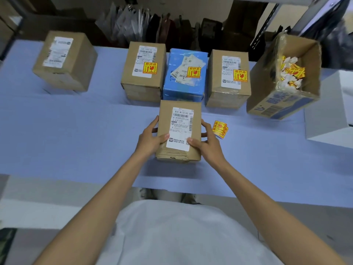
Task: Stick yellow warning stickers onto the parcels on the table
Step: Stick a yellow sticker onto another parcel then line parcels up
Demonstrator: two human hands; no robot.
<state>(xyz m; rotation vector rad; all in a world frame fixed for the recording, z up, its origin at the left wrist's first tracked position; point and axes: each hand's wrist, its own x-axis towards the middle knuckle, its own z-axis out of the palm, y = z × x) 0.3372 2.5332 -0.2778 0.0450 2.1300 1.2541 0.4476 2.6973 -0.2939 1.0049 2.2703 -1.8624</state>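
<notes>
Parcel [165, 111] at the middle of the worktop [76, 134], unstickered, gripped by both flanks: left hand [149, 139] and right hand [208, 142] curl fingers round its sides, thumbs on the label [181, 129]. Yellow stickers [220, 129] lie just beside it, toward the right edge. Advisable: settle it flat, label up, then free the right hand to take one sticker.
</notes>
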